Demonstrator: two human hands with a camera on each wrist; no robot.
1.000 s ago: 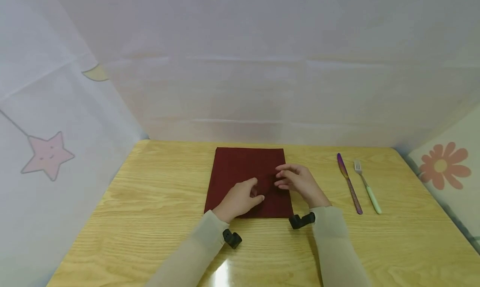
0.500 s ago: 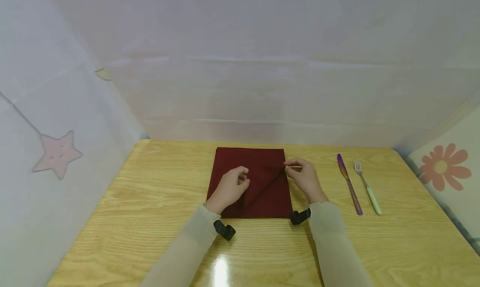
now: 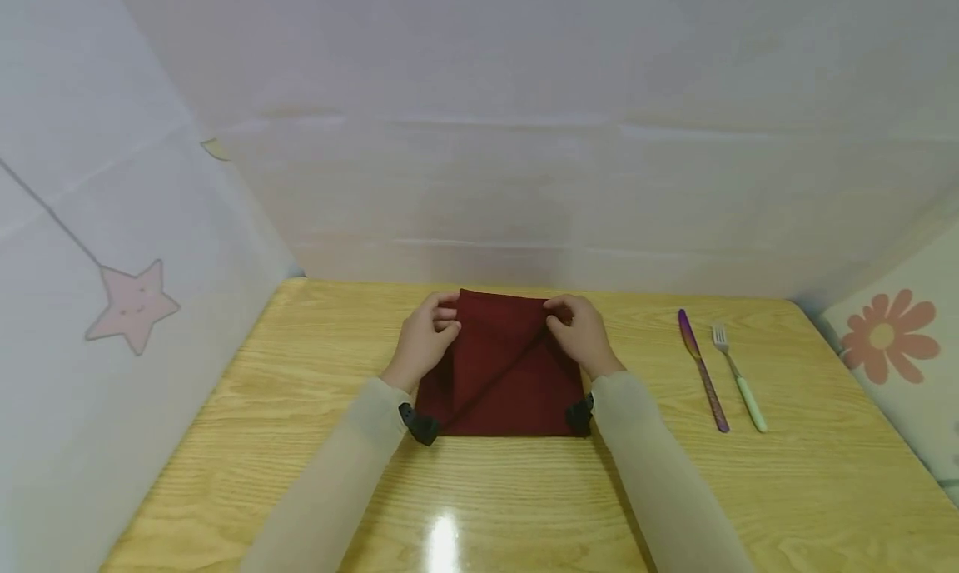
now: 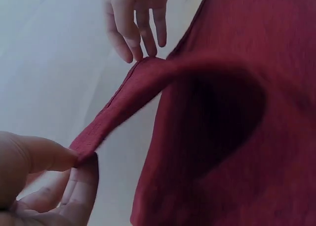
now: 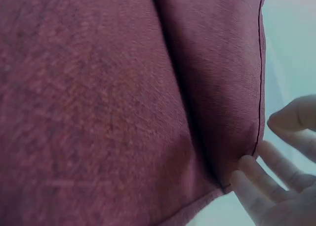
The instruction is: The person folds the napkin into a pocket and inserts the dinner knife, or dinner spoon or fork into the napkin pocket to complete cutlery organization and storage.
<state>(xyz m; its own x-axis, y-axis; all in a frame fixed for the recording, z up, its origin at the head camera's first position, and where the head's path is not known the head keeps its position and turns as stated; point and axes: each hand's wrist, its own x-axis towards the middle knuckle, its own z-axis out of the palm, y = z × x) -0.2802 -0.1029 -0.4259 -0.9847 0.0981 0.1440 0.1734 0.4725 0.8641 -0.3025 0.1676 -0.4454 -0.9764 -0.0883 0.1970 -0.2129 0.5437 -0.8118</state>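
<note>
A dark red cloth napkin (image 3: 509,390) lies on the wooden table in the head view, its upper layer lifted and creased along a diagonal. At its far left, my left hand (image 3: 421,340) pinches a raised corner; the left wrist view shows the thumb and fingers (image 4: 84,181) gripping that corner, with the cloth bowed into an open loop. My right hand (image 3: 583,336) is at the far right corner. In the right wrist view the right fingertips (image 5: 247,166) touch the napkin's edge, while the thumb stands apart from the cloth.
Right of the napkin, a purple knife (image 3: 703,370) and a fork (image 3: 737,377) with a pale green handle lie side by side. A pale cloth backdrop (image 3: 479,190) rises behind the wooden table (image 3: 300,373) and along its sides.
My left hand has moved left and away from me, drawing up a corner of the napkin. My right hand pinched the cloth half a second ago and has shifted to the far right corner, thumb now apart.
</note>
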